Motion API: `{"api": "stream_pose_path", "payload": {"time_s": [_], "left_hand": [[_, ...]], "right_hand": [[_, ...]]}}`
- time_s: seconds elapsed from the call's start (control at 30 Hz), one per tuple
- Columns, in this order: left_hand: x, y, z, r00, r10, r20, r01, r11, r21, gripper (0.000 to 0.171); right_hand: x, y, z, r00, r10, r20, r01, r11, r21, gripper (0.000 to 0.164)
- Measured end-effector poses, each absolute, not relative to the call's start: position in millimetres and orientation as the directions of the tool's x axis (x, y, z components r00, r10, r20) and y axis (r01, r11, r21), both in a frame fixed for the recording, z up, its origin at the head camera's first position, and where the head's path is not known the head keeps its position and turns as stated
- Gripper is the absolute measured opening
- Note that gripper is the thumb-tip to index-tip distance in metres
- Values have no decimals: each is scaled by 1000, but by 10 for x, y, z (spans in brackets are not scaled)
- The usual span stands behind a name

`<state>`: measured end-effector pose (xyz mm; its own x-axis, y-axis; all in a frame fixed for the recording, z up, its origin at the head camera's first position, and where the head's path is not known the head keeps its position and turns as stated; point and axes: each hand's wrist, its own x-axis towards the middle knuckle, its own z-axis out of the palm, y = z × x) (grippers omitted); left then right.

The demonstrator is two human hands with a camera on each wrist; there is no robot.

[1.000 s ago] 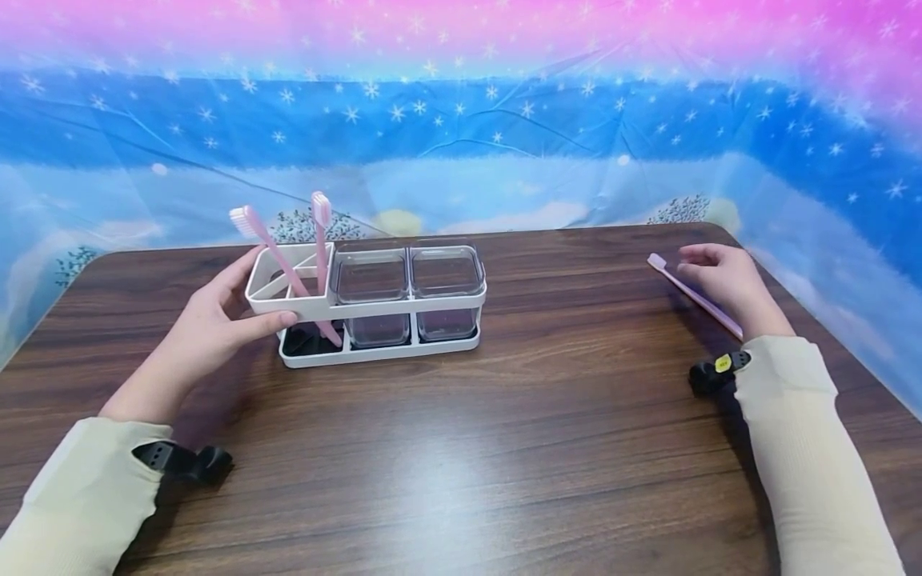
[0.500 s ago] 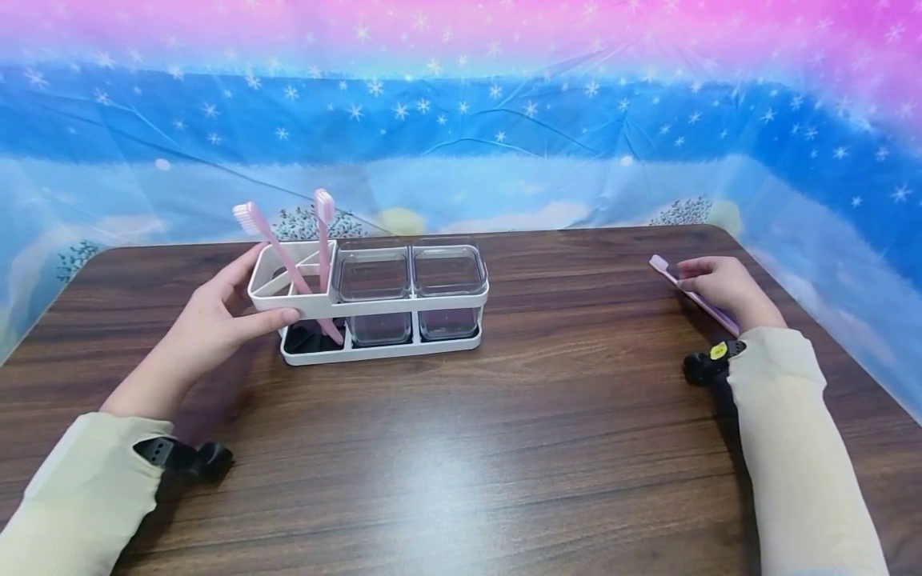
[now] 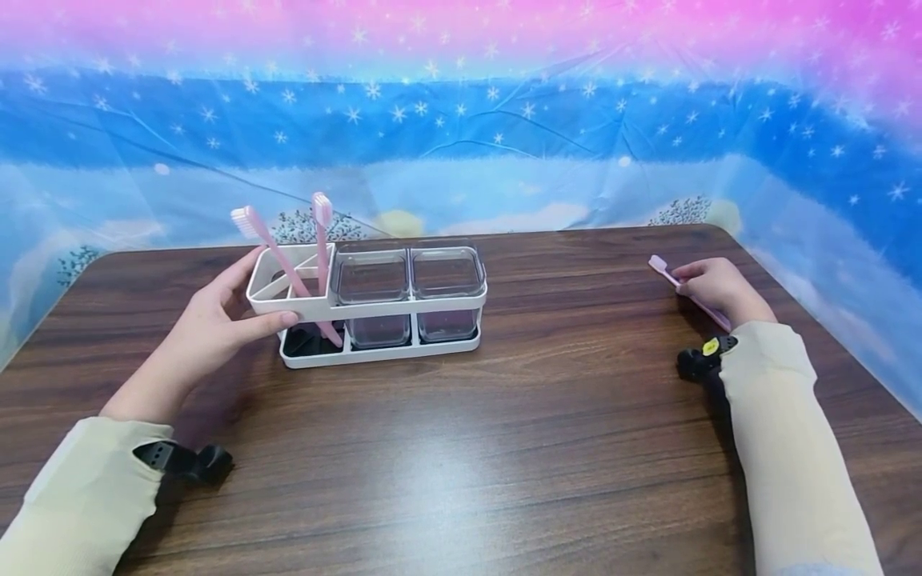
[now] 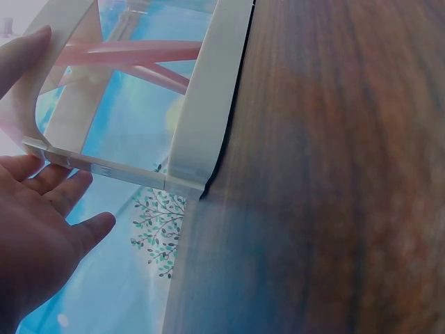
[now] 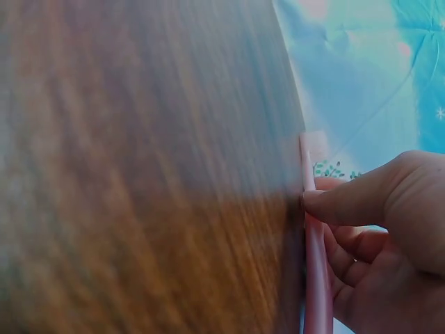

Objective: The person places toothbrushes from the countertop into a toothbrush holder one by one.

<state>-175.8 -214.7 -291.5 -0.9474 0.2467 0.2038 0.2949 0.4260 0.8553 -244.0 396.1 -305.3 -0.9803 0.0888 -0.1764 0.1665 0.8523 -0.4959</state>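
Note:
A white toothbrush holder point(image 3: 374, 307) stands on the table, left of the middle. Two pink toothbrushes lean in its left part, a left toothbrush point(image 3: 282, 260) tilted outward and a right toothbrush point(image 3: 321, 240) nearly upright. My left hand point(image 3: 209, 324) grips the holder's left end, thumb along the front of its upper rim and fingers behind; the left wrist view shows fingertips at the end rim. At the right, my right hand point(image 3: 723, 290) pinches a third pink toothbrush point(image 5: 317, 278) between thumb and fingers just below its head. That brush is close along the tabletop, bristle end pointing back left.
Two clear square cups, a left cup point(image 3: 373, 276) and a right cup point(image 3: 446, 274), sit in the holder's other compartments. The brown wooden table point(image 3: 547, 448) ends at a patterned cloth backdrop point(image 3: 461, 120). Black cameras are strapped at both wrists.
My right hand has come down and left onto the loose toothbrush and now pinches it; before, the fingers hung just above it. My left hand and the holder stay in place.

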Motion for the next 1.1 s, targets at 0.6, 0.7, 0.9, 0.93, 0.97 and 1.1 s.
{"api": "stream_pose_path", "payload": {"time_s": [0.6, 0.7, 0.9, 0.93, 0.97, 1.1], "left_hand": [[-1750, -2146, -2916, -941, 265, 212, 307, 398, 864, 79], [-1748, -2141, -2913, -944, 258, 206, 300, 406, 863, 78], [-1743, -2142, -2912, -942, 261, 209, 303, 403, 863, 78], [-1745, -2144, -2913, -943, 260, 209, 303, 404, 863, 79], [-1746, -2146, -2914, -943, 260, 209, 303, 404, 863, 79], [-1750, -2151, -2911, -944, 259, 204, 299, 407, 863, 79]], "right_hand": [[-2462, 3326, -2479, -1000, 21, -2, 17, 797, -604, 46], [-2432, 3116, -2321, -998, -9, 63, -46, 785, -618, 45], [-2315, 2656, -2021, -983, -51, 175, -164, 665, -728, 45], [-2293, 2577, -1974, -980, -57, 189, -181, 637, -749, 45], [-2268, 2501, -1924, -977, -64, 203, -199, 614, -764, 45], [-2159, 2203, -1734, -957, -102, 271, -284, 500, -818, 44]]}}
